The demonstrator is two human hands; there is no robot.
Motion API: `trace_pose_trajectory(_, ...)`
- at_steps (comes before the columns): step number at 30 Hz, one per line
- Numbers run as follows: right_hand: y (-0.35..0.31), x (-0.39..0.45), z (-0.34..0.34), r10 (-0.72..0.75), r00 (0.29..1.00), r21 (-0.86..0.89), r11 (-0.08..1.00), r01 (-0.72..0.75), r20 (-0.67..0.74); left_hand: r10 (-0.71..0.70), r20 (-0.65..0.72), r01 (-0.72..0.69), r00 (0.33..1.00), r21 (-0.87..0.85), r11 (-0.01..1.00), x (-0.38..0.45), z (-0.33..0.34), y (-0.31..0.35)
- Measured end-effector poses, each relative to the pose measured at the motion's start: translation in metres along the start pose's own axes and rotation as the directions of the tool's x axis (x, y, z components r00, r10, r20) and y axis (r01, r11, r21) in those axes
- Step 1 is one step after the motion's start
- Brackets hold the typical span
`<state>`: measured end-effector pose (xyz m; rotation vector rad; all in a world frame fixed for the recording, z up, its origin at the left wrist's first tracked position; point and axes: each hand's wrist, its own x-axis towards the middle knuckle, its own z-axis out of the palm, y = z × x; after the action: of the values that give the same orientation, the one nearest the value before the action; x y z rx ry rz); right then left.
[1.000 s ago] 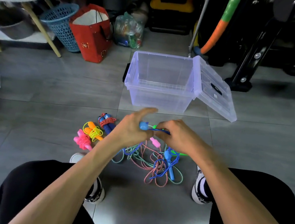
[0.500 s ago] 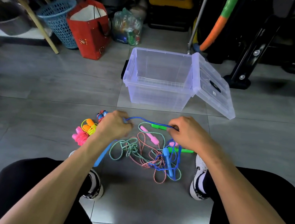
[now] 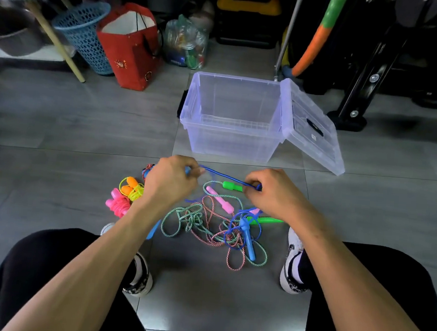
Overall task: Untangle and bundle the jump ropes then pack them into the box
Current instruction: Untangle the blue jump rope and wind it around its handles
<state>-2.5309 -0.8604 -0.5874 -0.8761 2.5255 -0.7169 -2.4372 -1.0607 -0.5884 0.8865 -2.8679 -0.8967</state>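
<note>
Head view, step in hand: freeing the blue rope (image 3: 227, 177) from the tangled pile (image 3: 214, 225) on the floor (image 3: 56, 130), judging by the stretch pulled taut between the two hands
Head view, doing it well: I would draw the blue rope out slowly, feeding it hand over hand, and watch where it loops round the blue handle (image 3: 248, 236) in the pile; a hard tug there would likely tighten the knot with the green and red-white cords
Head view, left hand: the left hand (image 3: 169, 181) hangs palm down above the left side of the pile, fingers (image 3: 193, 169) curled and pinching the blue rope's left end
Head view, right hand: the right hand (image 3: 270, 193) sits level with it to the right, knuckles up, fingers clenched round the rope just beside a green handle (image 3: 232, 186)
Head view, arms: both forearms reach forward from the knees, angled inward
Head view, finished bundles: pink bundle (image 3: 117, 204), orange and yellow bundle (image 3: 131, 188) and a third, mostly hidden behind the left hand, lie left of the pile
Head view, box: the clear box (image 3: 230, 137) stands open on the far side of the pile, nothing visible inside, lid (image 3: 313, 128) leaning off its right edge
</note>
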Motion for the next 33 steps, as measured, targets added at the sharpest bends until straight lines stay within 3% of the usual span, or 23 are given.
trace_pose_trajectory(4,0.005,-0.001,-0.002,0.048,0.999,-0.091,0.995,-0.048,-0.004,-0.141,-0.091,0.147,0.986,0.062,0.987,0.001,-0.010,-0.007)
trace_pose_trajectory(8,-0.002,-0.005,0.000,0.033,0.999,-0.022,0.999,-0.033,-0.009,-0.140,0.099,0.102,0.985,0.316,0.943,-0.005,-0.004,-0.007)
trace_pose_trajectory(9,-0.005,-0.006,0.001,0.016,1.000,0.005,1.000,-0.016,-0.011,-0.089,0.173,0.032,0.981,0.307,0.951,-0.007,-0.001,-0.005)
trace_pose_trajectory(11,-0.009,-0.006,0.006,-0.030,0.999,0.009,1.000,0.030,-0.022,0.085,0.296,-0.124,0.952,0.117,0.985,-0.013,0.003,0.004)
trace_pose_trajectory(13,-0.013,-0.004,0.010,-0.066,0.998,0.022,0.998,0.066,-0.006,0.236,0.334,-0.234,0.913,-0.047,0.971,-0.020,0.009,0.014)
trace_pose_trajectory(15,-0.013,-0.002,0.013,-0.091,0.996,0.054,0.995,0.089,0.019,0.294,0.326,-0.278,0.899,-0.094,0.956,-0.020,0.018,0.017)
trace_pose_trajectory(19,-0.010,-0.004,0.014,-0.103,0.994,-0.012,0.995,0.103,0.030,0.191,0.217,-0.160,0.957,-0.152,0.975,-0.013,0.013,0.013)
trace_pose_trajectory(24,0.011,-0.006,0.007,-0.007,0.998,-0.191,0.981,0.020,0.070,-0.045,0.082,0.081,0.996,-0.519,0.851,-0.003,-0.015,0.005)
trace_pose_trajectory(26,0.015,-0.006,0.007,-0.006,0.999,-0.126,0.992,0.011,0.041,0.010,0.103,0.045,0.995,-0.514,0.857,-0.001,-0.020,0.001)
trace_pose_trajectory(29,0.014,-0.005,0.008,-0.016,0.999,0.047,0.999,0.018,-0.037,0.170,0.171,-0.105,0.970,-0.333,0.937,-0.010,-0.020,0.003)
trace_pose_trajectory(33,0.003,-0.004,0.011,-0.114,0.991,0.200,0.972,0.125,-0.064,0.301,0.194,-0.248,0.934,-0.256,0.934,-0.021,-0.016,0.009)
